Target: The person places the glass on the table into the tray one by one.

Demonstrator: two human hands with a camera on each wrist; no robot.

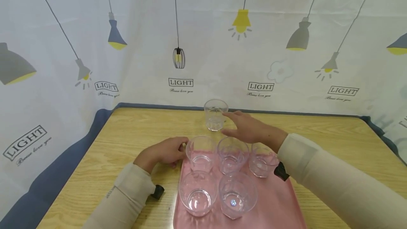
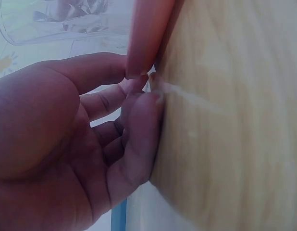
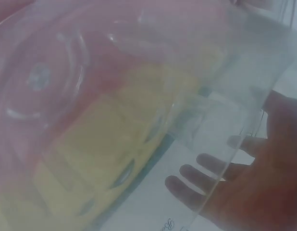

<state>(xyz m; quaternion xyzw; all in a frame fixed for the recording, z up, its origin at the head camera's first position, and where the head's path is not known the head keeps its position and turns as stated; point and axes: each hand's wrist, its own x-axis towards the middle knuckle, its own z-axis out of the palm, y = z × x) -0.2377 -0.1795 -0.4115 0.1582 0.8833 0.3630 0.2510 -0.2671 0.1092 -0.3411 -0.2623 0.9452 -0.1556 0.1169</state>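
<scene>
Several clear plastic cups stand upright on a pink tray (image 1: 273,204), in a back row and a front row. My left hand (image 1: 168,150) is at the tray's far left corner, beside the back-left cup (image 1: 201,165). In the left wrist view its thumb and curled fingers (image 2: 139,134) pinch the tray's edge. Beyond the tray, a single clear cup (image 1: 214,116) stands on the wooden table. My right hand (image 1: 249,127) is just right of that cup, fingers spread and pointing at it; contact is unclear. A blurred clear cup wall covers much of the right wrist view.
The wooden table (image 1: 127,126) runs back to a white curtain (image 1: 210,45) printed with hanging lamps. The back-middle cup (image 1: 233,156) and back-right cup (image 1: 262,162) stand under and close to the right forearm. Two more cups are nearer the front.
</scene>
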